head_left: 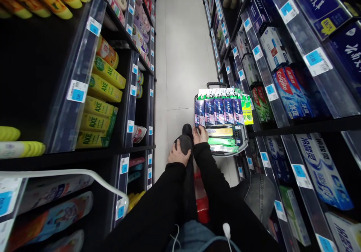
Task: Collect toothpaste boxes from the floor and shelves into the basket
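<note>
The left hand (178, 155) lies flat and open on a black knee (184, 143), while the right hand (200, 133) grips a tall blue toothpaste box (199, 111) at the grey basket's (241, 141) left edge.

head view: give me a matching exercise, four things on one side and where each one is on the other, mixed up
Things:
1. left hand
2. right hand
3. Colgate boxes
4. AXE bottles

Places:
A. on the right-side shelf
B. on the left-side shelf
C. resting on the black shoe
D. at the row of blue boxes in the basket

Pairs: 1-C, 2-D, 3-A, 4-B
</note>
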Motion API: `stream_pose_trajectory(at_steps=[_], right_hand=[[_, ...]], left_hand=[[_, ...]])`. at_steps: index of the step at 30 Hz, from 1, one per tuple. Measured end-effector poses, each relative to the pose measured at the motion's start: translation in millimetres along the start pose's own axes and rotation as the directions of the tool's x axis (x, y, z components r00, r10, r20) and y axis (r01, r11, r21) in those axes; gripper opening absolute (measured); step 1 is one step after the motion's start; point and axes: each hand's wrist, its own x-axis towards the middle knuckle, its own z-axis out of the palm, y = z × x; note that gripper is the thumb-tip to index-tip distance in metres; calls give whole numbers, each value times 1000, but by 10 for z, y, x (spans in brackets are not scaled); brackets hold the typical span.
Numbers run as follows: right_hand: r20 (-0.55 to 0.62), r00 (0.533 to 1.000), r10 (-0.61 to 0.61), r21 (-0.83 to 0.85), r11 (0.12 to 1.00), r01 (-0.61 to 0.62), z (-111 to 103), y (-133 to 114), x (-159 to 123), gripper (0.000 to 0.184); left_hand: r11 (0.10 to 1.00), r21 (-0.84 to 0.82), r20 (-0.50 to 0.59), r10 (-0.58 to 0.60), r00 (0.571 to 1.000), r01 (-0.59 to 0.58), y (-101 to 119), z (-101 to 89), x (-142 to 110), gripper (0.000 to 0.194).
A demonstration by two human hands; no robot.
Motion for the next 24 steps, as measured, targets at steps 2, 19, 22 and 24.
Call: stream_pose_trajectory(at_steps=[2, 19, 22, 24], right_hand=[[-13, 1000, -9, 5, 1000, 9, 30, -12, 21, 12], [-130, 986, 103, 115, 989, -88, 162, 1, 47, 13], [-110, 989, 104, 116, 989, -91, 208, 52, 73, 14], [-89, 992, 89, 116, 990, -78, 221, 94, 89, 16]], left_hand=[[1000, 1, -4, 3, 1000, -3, -4, 4, 1, 80], [1000, 1, 10, -9, 1000, 9, -13, 18, 25, 82], [1000, -8, 16, -7, 1000, 7, -12, 14, 26, 81], [1000, -11, 25, -11, 1000, 11, -13, 10, 26, 81]])
